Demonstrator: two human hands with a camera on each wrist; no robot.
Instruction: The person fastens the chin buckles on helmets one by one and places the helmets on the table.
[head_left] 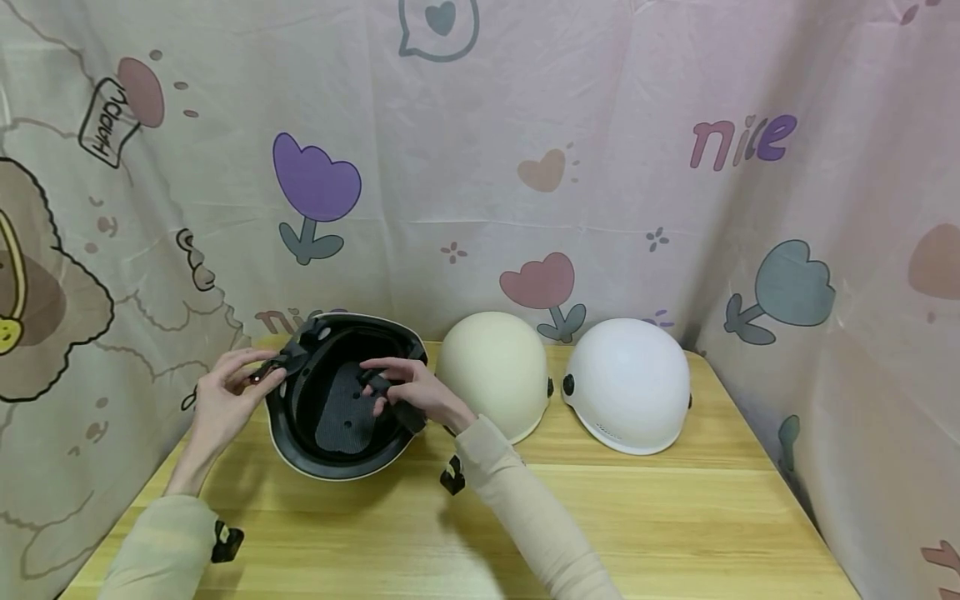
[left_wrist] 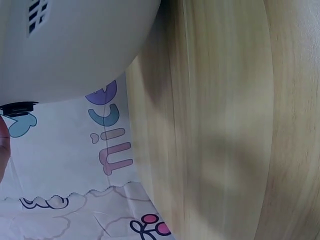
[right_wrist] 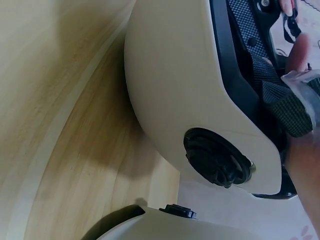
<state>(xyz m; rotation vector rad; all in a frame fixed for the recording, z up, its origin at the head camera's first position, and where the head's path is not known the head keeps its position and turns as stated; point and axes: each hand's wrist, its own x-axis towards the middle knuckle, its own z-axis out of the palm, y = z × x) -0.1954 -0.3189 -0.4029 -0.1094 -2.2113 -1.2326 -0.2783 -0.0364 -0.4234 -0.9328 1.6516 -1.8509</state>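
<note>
A helmet (head_left: 292, 446) lies on its crown on the table, its black padded inside facing up toward me. At its left rim my left hand (head_left: 225, 398) pinches a black strap end (head_left: 270, 367) between thumb and fingers. My right hand (head_left: 420, 390) is over the opening and holds another black chin strap (head_left: 408, 415) with curled fingers. The right wrist view shows the cream shell (right_wrist: 170, 75), a round black side knob (right_wrist: 215, 157) and the webbing (right_wrist: 295, 117). Only a fingertip (left_wrist: 4, 147) of my left hand shows in the left wrist view, below the shell (left_wrist: 75, 55).
Right of the held helmet stand a cream helmet (head_left: 491, 375) and a white helmet (head_left: 630, 383), both dome up with black side knobs. They stand near the back edge of the wooden table (head_left: 637, 517). A printed curtain (head_left: 450, 150) hangs behind and at both sides.
</note>
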